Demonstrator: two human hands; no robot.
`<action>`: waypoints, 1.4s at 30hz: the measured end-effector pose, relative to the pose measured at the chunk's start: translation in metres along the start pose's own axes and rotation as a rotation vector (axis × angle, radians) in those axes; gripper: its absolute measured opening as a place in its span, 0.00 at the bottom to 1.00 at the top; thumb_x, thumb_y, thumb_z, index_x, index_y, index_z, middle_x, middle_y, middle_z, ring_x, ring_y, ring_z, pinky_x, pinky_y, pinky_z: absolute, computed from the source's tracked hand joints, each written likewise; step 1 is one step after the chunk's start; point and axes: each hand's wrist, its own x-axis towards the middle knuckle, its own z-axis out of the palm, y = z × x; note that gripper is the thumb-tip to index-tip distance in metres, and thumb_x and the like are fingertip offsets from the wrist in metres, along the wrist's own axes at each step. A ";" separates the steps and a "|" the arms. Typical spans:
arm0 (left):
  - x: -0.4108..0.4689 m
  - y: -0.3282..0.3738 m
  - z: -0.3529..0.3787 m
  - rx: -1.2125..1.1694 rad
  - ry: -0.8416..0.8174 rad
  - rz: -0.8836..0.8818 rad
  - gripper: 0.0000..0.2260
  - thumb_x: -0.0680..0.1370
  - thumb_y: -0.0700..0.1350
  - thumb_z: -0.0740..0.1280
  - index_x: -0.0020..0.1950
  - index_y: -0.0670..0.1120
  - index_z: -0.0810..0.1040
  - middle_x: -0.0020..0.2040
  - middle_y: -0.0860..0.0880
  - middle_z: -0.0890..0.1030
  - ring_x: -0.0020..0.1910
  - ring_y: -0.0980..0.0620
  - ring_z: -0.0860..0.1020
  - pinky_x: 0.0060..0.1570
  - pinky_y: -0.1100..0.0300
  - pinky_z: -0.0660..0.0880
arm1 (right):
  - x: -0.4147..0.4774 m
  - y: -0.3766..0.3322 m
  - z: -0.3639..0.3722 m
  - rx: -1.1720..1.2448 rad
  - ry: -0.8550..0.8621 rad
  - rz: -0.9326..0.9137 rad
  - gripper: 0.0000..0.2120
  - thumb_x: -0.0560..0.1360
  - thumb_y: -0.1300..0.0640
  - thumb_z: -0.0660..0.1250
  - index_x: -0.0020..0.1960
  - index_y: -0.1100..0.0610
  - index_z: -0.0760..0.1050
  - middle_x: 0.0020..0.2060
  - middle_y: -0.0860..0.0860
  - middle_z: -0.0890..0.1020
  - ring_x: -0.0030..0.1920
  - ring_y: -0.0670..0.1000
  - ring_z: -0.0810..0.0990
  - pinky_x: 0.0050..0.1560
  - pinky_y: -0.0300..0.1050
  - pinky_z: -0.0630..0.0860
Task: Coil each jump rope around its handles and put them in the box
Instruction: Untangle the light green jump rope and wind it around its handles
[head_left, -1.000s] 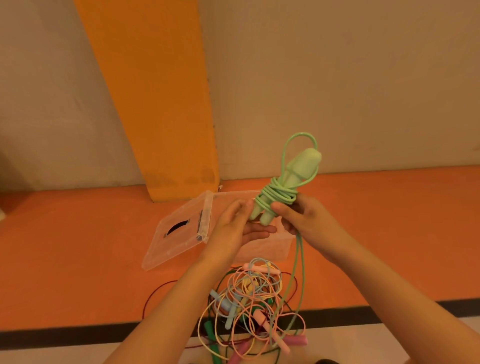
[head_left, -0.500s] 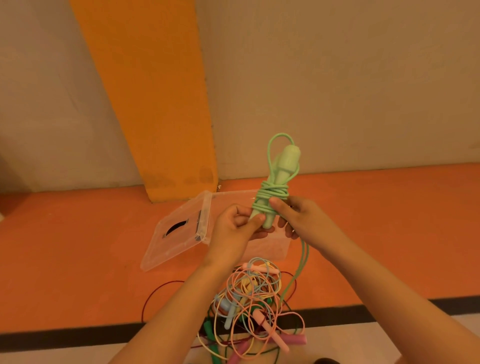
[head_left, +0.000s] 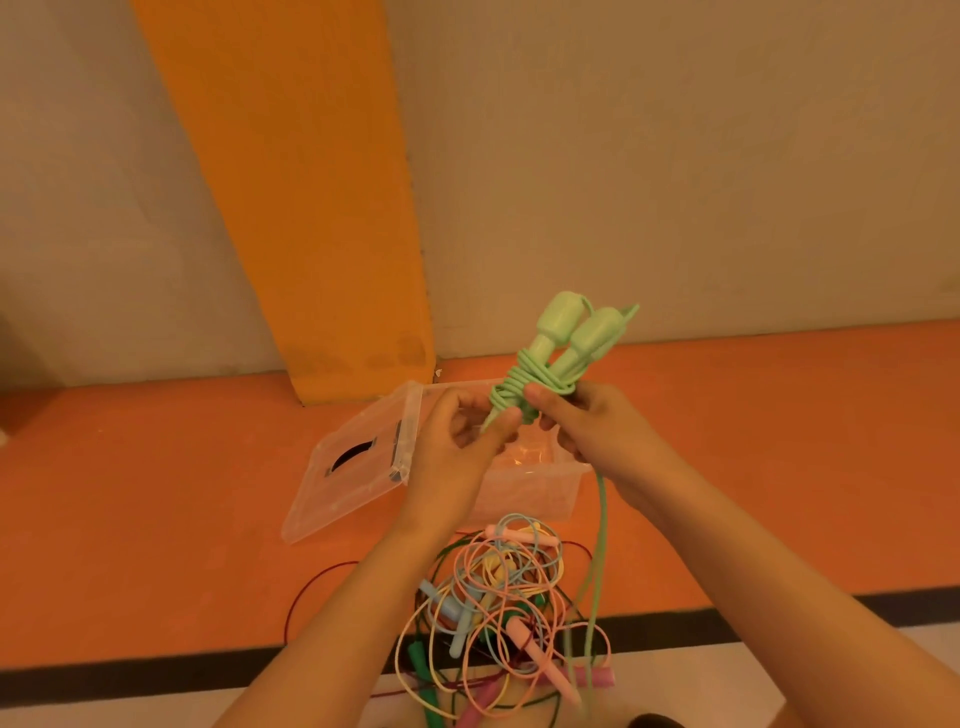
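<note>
Green jump rope (head_left: 561, 338) pinched by left hand (head_left: 457, 447) and right hand (head_left: 597, 431), seemingly above box (head_left: 530, 493).

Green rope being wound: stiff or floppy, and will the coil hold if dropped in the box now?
Likely floppy: the green jump rope has an unwound tail hanging slack. The coil would probably loosen, since the right hand pinches the wraps in place. The handles look rigid and light; the left hand steadies their ends.

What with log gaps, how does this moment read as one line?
green jump rope: partly wound, tail hanging | left hand: pinches handle ends | right hand: grips coil | box: open
</note>
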 end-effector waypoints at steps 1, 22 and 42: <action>0.001 0.002 -0.001 -0.131 -0.049 -0.109 0.11 0.78 0.46 0.67 0.55 0.39 0.74 0.51 0.40 0.83 0.44 0.44 0.84 0.44 0.57 0.80 | -0.001 -0.001 0.001 0.007 -0.021 -0.007 0.13 0.79 0.54 0.64 0.36 0.56 0.73 0.22 0.43 0.72 0.20 0.41 0.63 0.23 0.32 0.61; -0.003 -0.004 -0.003 0.147 0.093 0.205 0.20 0.67 0.35 0.78 0.46 0.55 0.72 0.46 0.56 0.81 0.44 0.60 0.81 0.43 0.65 0.77 | 0.002 0.010 0.018 0.068 -0.004 0.130 0.18 0.77 0.48 0.65 0.33 0.59 0.72 0.26 0.50 0.72 0.20 0.44 0.64 0.21 0.35 0.60; 0.009 -0.009 -0.013 0.051 0.221 0.104 0.11 0.72 0.35 0.74 0.39 0.49 0.75 0.45 0.48 0.82 0.45 0.51 0.81 0.47 0.55 0.77 | 0.001 0.009 0.016 -0.017 -0.101 0.190 0.15 0.78 0.46 0.64 0.46 0.59 0.77 0.34 0.51 0.77 0.27 0.46 0.72 0.29 0.39 0.69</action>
